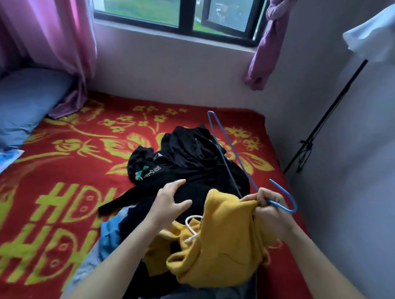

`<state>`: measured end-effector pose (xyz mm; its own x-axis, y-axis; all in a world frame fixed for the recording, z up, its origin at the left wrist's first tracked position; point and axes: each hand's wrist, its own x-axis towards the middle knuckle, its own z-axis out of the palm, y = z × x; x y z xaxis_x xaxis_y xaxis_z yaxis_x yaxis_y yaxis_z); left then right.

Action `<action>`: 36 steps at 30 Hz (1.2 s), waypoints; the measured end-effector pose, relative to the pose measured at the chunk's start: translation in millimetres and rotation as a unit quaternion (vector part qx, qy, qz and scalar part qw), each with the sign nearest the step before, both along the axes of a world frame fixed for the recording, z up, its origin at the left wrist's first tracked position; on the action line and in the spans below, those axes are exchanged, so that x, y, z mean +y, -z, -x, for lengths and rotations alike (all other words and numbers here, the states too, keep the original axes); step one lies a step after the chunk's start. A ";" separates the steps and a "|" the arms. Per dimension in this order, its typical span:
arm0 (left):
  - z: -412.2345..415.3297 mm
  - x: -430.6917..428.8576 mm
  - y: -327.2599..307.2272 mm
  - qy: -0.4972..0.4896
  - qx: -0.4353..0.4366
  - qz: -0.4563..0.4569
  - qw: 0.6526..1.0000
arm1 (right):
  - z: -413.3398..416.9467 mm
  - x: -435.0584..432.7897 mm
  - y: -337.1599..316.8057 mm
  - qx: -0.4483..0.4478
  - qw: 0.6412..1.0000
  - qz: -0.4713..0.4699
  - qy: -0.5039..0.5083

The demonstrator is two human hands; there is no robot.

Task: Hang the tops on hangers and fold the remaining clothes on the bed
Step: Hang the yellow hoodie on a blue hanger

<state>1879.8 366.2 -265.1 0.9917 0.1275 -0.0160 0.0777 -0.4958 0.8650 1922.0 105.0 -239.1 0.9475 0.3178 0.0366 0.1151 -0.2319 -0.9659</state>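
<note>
1. Red-and-yellow blanket [65, 210] covers the bed; black clothes [193, 161] are heaped at frame centre, with a blue garment [107, 228] half buried beneath them, its kind unclear.
2. Left hand [170, 201], centre: fingers spread over the black clothes, holding nothing; contact unclear.
3. Right hand [269, 205], lower right: curled round the blue hanger [279, 205] neck and the yellow hoodie [216, 251] fabric, which is bunched on the pile.

Bed cover [50, 182] is glowing red with yellow-green flowers and big block letters. The hoodie [224, 243] is showing up mustard yellow, its drawstring [192, 231] white. The hanger [242, 164] is looking bright blue, the heap of clothes [193, 164] mostly black, one with a green-and-white print. The curtain [55, 37] is coming off pink, the pillow [11, 107] dusty blue.
</note>
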 end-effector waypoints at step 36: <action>8.2 -88.9 63.1 0.157 0.184 -0.152 0.958 | 56.0 -31.7 48.9 0.018 0.949 0.245 0.198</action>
<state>1871.6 277.3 -328.2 0.9167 -0.1213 -0.3807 0.1553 -0.7697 0.6193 1866.0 73.3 -288.0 0.9939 -0.0928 -0.0590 -0.1063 -0.6729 -0.7321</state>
